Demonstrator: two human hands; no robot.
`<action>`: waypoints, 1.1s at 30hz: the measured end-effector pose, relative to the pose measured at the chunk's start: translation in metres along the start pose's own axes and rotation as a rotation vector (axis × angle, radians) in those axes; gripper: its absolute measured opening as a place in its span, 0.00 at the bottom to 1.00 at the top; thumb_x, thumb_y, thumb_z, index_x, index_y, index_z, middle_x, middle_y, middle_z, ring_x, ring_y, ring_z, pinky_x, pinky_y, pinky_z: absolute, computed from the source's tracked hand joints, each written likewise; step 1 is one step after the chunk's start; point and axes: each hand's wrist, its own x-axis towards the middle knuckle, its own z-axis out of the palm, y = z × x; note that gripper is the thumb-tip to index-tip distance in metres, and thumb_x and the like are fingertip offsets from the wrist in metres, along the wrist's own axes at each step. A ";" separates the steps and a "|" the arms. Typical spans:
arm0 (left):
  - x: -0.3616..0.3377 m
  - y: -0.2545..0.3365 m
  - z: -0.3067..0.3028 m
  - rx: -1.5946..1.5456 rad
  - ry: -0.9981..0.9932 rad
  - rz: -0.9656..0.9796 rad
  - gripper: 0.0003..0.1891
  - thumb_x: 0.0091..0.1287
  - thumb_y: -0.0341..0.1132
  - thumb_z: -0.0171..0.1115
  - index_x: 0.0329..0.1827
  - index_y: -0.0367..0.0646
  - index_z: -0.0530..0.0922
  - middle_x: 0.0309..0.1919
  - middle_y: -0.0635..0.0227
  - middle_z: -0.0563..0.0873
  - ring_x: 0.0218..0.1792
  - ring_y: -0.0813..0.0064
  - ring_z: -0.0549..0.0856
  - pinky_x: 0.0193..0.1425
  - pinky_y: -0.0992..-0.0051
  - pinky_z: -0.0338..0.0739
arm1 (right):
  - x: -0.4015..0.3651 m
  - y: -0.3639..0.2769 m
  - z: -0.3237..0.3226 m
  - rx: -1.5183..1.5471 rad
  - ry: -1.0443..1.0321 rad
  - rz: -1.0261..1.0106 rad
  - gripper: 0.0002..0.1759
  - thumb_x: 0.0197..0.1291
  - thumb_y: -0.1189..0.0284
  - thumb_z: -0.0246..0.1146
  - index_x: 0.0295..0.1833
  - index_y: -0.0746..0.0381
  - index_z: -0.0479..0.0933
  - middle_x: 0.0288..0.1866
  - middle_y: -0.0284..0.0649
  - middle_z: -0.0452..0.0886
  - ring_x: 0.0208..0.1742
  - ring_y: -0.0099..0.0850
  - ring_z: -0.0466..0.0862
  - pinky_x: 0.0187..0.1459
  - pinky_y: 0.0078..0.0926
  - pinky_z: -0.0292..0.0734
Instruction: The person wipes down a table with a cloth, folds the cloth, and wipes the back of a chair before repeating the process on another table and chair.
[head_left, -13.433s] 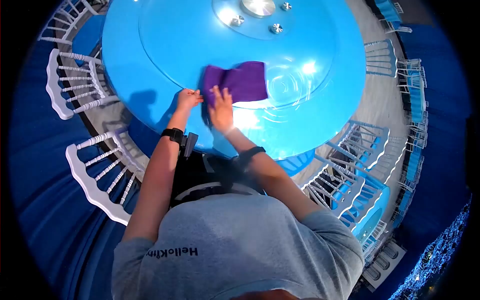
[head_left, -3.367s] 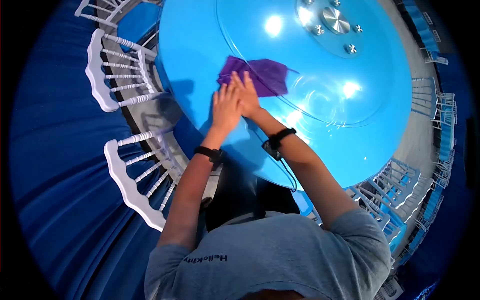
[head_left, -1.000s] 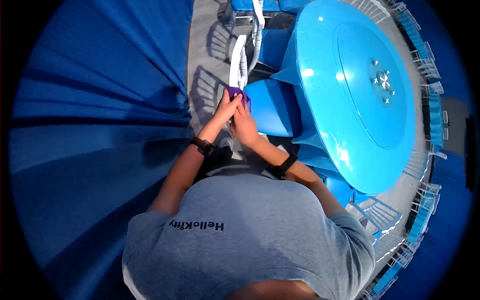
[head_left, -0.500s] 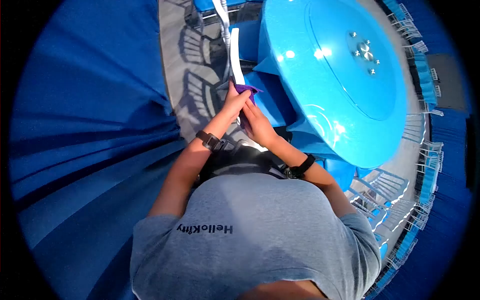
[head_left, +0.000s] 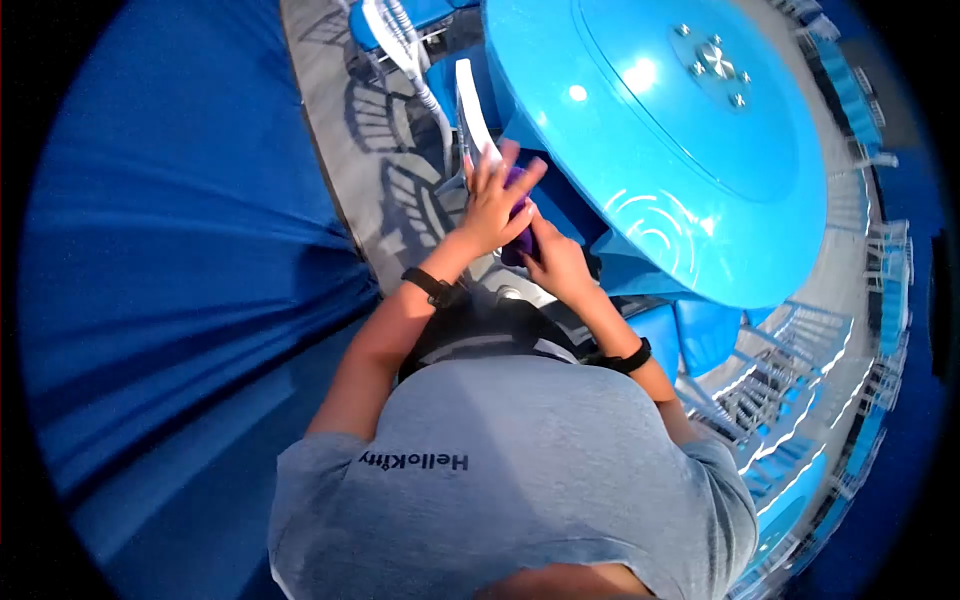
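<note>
Blue draped fabric (head_left: 180,220) hangs to the person's left, beside a pale grey floor (head_left: 330,130); a round, glossy light-blue table (head_left: 720,200) stands to the right. Between the person's hands, near the curved white chair rail (head_left: 472,105), is a bunched purple cloth (head_left: 519,238). Their right hand (head_left: 562,264) appears closed on it, while their left hand (head_left: 486,212) has its fingers spread alongside; whether that palm presses the rail is hidden. Careful handling probably calls for a flat, folded pad, even pressure along the curve, and a steadying palm, since the slim chair might shift if pushed sideways.
</note>
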 end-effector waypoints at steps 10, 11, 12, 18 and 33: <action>0.087 -0.091 -0.021 -0.343 -0.367 1.094 0.25 0.49 0.54 0.63 0.36 0.40 0.75 0.22 0.67 0.74 0.26 0.67 0.77 0.31 0.70 0.72 | 0.017 -0.037 0.033 -0.311 0.205 0.348 0.31 0.38 0.73 0.66 0.53 0.62 0.66 0.32 0.44 0.78 0.34 0.43 0.80 0.32 0.38 0.74; 0.091 -0.091 -0.022 -0.384 -0.425 1.091 0.22 0.51 0.53 0.62 0.34 0.40 0.74 0.22 0.66 0.74 0.25 0.67 0.77 0.29 0.70 0.72 | 0.027 -0.043 0.039 -0.347 0.201 0.425 0.28 0.37 0.74 0.65 0.49 0.63 0.67 0.31 0.44 0.78 0.32 0.43 0.80 0.31 0.38 0.74; 0.090 -0.090 -0.023 -0.425 -0.484 1.077 0.21 0.52 0.51 0.61 0.32 0.40 0.74 0.22 0.66 0.75 0.25 0.67 0.78 0.27 0.70 0.73 | 0.035 -0.048 0.044 -0.381 0.183 0.501 0.25 0.36 0.74 0.64 0.45 0.64 0.67 0.29 0.44 0.78 0.31 0.42 0.80 0.30 0.38 0.74; 0.078 -0.101 -0.012 -0.603 -0.568 1.051 0.11 0.58 0.41 0.58 0.31 0.41 0.73 0.26 0.65 0.76 0.28 0.65 0.79 0.28 0.69 0.74 | 0.053 -0.065 0.069 -0.447 0.392 0.669 0.15 0.37 0.73 0.64 0.33 0.62 0.68 0.26 0.43 0.77 0.28 0.43 0.79 0.28 0.38 0.73; 0.032 -0.141 -0.028 -0.687 -1.375 0.964 0.14 0.63 0.41 0.52 0.39 0.42 0.80 0.33 0.54 0.82 0.34 0.54 0.80 0.40 0.63 0.73 | 0.030 -0.108 0.181 -0.608 0.311 0.478 0.20 0.43 0.58 0.64 0.34 0.62 0.70 0.27 0.39 0.75 0.31 0.35 0.79 0.32 0.32 0.74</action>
